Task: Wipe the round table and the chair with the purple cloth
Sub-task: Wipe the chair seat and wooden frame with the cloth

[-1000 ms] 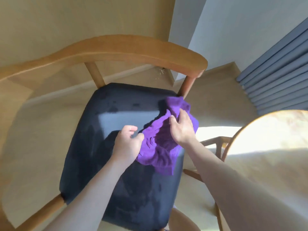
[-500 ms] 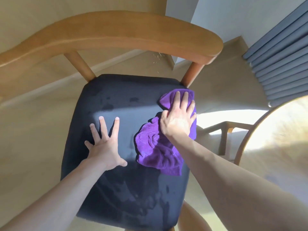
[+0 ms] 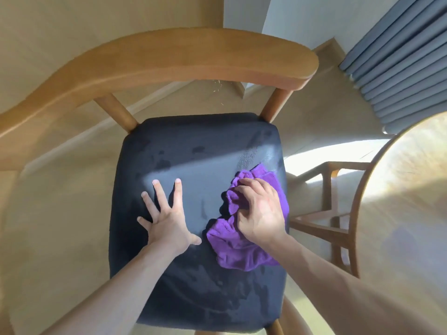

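Observation:
A wooden chair with a curved backrest (image 3: 183,56) and a dark padded seat (image 3: 193,146) fills the middle of the head view. The purple cloth (image 3: 239,247) lies bunched on the right side of the seat. My right hand (image 3: 261,211) presses down on it, fingers curled into the fabric. My left hand (image 3: 167,216) rests flat on the seat to the left of the cloth, fingers spread, holding nothing. Damp streaks mark the seat. The round wooden table (image 3: 406,213) shows its edge at the right.
A wooden frame (image 3: 329,226) under the table stands just right of the seat. Grey pleated curtains (image 3: 396,59) hang at the upper right. Pale floor surrounds the chair, with a sunlit patch between the seat and the table.
My left hand let go of the cloth and went flat on the seat. My right hand slid the cloth back toward me along the seat's right side, fingers now curled.

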The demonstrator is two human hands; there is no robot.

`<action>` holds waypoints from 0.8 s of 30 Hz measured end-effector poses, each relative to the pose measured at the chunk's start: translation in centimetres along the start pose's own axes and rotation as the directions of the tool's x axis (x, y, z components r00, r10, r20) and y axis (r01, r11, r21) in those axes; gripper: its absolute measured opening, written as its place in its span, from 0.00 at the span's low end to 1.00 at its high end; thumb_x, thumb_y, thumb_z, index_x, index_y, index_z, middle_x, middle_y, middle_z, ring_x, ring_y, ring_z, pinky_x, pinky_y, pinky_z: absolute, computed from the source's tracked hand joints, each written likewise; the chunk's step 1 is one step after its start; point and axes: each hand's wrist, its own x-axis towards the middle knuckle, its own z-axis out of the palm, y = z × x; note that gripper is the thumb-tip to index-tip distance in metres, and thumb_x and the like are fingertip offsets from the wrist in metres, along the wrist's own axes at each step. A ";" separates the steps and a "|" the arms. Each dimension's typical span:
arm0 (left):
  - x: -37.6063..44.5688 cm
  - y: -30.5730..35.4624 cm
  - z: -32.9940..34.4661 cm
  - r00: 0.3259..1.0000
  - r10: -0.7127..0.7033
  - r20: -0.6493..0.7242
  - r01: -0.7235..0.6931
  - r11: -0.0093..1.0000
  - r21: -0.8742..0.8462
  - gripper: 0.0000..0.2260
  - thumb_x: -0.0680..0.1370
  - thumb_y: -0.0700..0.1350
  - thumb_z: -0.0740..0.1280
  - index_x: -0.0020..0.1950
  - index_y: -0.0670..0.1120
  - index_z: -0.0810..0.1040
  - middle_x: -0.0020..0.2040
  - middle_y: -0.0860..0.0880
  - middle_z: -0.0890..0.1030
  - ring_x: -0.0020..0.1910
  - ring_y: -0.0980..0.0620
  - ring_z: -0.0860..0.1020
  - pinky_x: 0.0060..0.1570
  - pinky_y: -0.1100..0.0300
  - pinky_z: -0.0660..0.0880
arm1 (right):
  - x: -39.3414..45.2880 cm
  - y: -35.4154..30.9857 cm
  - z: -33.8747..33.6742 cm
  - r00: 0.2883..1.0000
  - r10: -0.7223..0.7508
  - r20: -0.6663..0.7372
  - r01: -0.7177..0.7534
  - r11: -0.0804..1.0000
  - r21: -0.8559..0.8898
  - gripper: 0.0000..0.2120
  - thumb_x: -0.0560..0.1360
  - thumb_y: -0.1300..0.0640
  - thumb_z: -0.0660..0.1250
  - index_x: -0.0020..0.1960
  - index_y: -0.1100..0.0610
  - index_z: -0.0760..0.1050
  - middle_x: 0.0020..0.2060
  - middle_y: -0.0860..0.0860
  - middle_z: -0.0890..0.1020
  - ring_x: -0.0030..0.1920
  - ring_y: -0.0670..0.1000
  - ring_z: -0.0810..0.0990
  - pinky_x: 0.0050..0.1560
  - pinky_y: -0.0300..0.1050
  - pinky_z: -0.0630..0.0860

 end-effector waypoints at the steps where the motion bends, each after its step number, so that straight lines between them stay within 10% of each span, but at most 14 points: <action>1: 0.0 -0.1 0.0 1.000 0.011 0.000 -0.011 1.000 0.002 0.70 0.63 0.54 0.85 0.79 0.60 0.26 0.75 0.47 0.20 0.79 0.35 0.29 0.76 0.29 0.50 | 0.3 0.3 -0.6 0.999 0.019 -0.035 -0.017 0.997 0.069 0.25 0.62 0.59 0.63 0.57 0.57 0.81 0.59 0.51 0.81 0.63 0.58 0.76 0.67 0.52 0.72; 10: 0.1 -0.3 0.0 0.999 0.035 -0.005 -0.035 0.999 0.004 0.70 0.64 0.54 0.85 0.78 0.60 0.25 0.74 0.46 0.18 0.78 0.34 0.28 0.75 0.29 0.51 | 9.4 0.9 -4.8 0.779 0.572 -0.259 -0.357 0.743 0.566 0.29 0.64 0.56 0.59 0.65 0.61 0.74 0.64 0.57 0.74 0.67 0.54 0.71 0.71 0.49 0.66; 17: 0.4 -0.1 0.2 1.000 0.029 -0.006 -0.029 0.999 0.016 0.70 0.63 0.52 0.85 0.79 0.59 0.27 0.76 0.45 0.20 0.78 0.33 0.28 0.75 0.28 0.50 | 9.6 -1.3 -0.1 0.927 0.373 -0.026 -0.374 0.926 -0.047 0.43 0.69 0.55 0.62 0.82 0.53 0.52 0.82 0.49 0.52 0.81 0.57 0.48 0.78 0.63 0.47; 24: 1.2 1.5 -3.0 0.997 0.080 0.020 -0.082 0.991 0.109 0.56 0.68 0.52 0.81 0.81 0.53 0.41 0.80 0.36 0.39 0.79 0.31 0.50 0.69 0.40 0.70 | 4.3 0.6 -2.2 0.985 0.016 0.174 0.009 0.990 -0.142 0.39 0.61 0.58 0.59 0.74 0.53 0.71 0.76 0.48 0.68 0.74 0.60 0.65 0.71 0.60 0.66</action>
